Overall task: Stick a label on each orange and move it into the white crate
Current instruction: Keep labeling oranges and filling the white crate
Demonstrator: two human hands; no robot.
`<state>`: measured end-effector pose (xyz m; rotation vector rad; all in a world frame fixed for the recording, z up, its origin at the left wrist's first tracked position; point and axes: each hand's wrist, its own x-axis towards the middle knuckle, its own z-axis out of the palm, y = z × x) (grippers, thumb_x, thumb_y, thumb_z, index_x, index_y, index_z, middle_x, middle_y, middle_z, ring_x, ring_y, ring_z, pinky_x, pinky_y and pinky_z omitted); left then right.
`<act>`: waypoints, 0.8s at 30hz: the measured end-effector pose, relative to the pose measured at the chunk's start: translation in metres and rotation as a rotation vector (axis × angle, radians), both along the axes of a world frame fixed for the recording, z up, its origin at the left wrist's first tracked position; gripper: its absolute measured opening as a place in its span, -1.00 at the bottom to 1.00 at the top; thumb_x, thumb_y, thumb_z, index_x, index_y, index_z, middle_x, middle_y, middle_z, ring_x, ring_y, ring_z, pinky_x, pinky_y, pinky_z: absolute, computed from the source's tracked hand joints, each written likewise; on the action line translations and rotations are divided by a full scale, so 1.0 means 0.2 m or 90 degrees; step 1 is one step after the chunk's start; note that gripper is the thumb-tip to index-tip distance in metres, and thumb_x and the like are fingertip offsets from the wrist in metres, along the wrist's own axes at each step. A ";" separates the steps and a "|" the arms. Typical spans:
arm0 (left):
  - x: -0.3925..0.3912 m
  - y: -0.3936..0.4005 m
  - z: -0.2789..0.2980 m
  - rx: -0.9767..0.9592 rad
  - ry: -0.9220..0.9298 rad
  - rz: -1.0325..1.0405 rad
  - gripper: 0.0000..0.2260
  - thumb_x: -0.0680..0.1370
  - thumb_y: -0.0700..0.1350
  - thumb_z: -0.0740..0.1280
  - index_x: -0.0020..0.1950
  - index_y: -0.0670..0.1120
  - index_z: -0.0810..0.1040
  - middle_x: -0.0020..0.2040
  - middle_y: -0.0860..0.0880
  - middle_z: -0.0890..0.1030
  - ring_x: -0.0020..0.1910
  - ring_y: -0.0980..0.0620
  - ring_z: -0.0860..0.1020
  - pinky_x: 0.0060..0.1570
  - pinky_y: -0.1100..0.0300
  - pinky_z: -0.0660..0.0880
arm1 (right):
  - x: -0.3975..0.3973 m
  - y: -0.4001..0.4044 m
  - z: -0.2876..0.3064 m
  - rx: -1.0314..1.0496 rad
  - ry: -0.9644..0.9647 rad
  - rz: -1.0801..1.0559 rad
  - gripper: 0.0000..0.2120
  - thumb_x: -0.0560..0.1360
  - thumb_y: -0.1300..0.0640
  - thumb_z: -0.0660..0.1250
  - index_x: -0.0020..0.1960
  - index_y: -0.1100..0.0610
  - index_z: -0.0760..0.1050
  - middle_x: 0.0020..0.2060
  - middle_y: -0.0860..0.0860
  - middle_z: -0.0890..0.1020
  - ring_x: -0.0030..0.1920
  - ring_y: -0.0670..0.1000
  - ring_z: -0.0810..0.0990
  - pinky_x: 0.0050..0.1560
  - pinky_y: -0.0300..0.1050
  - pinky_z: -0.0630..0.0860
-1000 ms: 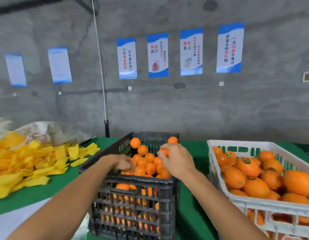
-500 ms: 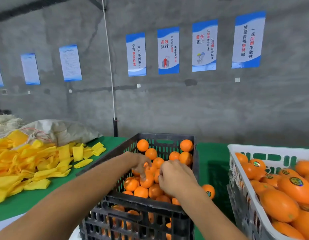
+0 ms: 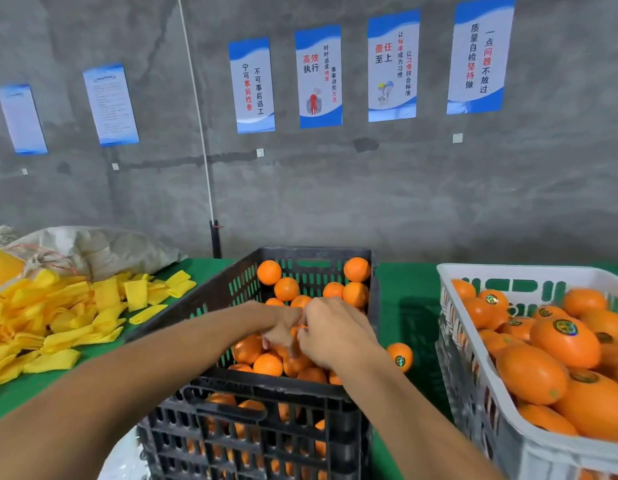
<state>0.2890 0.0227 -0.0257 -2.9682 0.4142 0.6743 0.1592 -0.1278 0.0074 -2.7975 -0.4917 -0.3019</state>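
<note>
The oranges (image 3: 268,364) fill the black crate (image 3: 262,403) at centre frame. Both hands have dropped in from the rim and met: left hand (image 3: 281,329) and right hand (image 3: 330,332) touch over one fruit, fingers curled, though what each grip holds is hidden. Likely a label is going on. One labelled orange (image 3: 400,356) lies on the green table (image 3: 408,306), short of the white crate (image 3: 473,393) at right.

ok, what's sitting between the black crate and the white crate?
Head view: one labelled orange lies on the green table in the gap between the black crate and the white crate; nothing else shows there.
</note>
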 end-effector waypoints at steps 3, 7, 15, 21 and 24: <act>-0.08 -0.03 0.19 -0.085 -0.227 -0.021 -0.76 0.50 0.04 0.41 0.09 -0.05 0.56 0.05 -0.11 0.59 0.02 -0.08 0.55 0.16 -0.07 0.57 | 0.01 -0.01 0.00 0.012 -0.007 -0.011 -0.60 0.61 0.09 0.32 0.41 0.17 0.39 0.28 0.14 0.52 0.32 0.21 0.47 0.09 0.06 0.44; -0.35 -0.07 0.26 -0.364 -0.409 -0.005 -0.71 0.49 -0.09 0.44 0.18 -0.11 0.56 0.06 -0.02 0.55 0.14 -0.06 0.54 0.11 0.15 0.47 | -0.02 -0.01 0.02 0.033 -0.045 -0.002 -0.31 0.57 0.11 0.37 0.58 0.13 0.10 0.39 0.19 0.40 0.35 0.26 0.46 0.23 0.15 0.49; -1.14 -0.19 0.29 -0.801 -0.634 -0.032 -0.50 0.43 -0.01 0.55 0.34 0.05 0.53 0.10 0.13 0.66 0.08 0.18 0.64 0.10 0.28 0.57 | -0.42 -0.12 0.07 0.275 -0.474 0.169 -0.32 0.53 0.05 0.49 0.55 0.20 0.30 0.44 0.10 0.46 0.34 0.13 0.47 0.31 -0.02 0.47; -1.43 -0.37 -0.19 -0.819 -0.544 -0.117 -0.44 0.45 0.06 0.51 0.41 0.08 0.43 0.28 0.17 0.50 0.28 0.08 0.54 0.19 0.27 0.51 | -0.76 -0.35 -0.42 0.436 -0.432 0.226 -0.34 0.51 -0.02 0.54 0.47 0.27 0.42 0.46 0.08 0.48 0.42 0.05 0.47 0.41 -0.05 0.44; -1.44 -0.41 -0.48 -0.806 -0.281 -0.102 -0.45 0.51 0.18 0.50 0.43 0.21 0.35 0.27 0.24 0.49 0.24 0.11 0.57 0.13 0.16 0.60 | -0.82 -0.51 -0.73 0.380 -0.299 0.196 -0.31 0.51 0.00 0.54 0.51 0.25 0.38 0.49 0.07 0.45 0.46 0.04 0.44 0.40 -0.01 0.48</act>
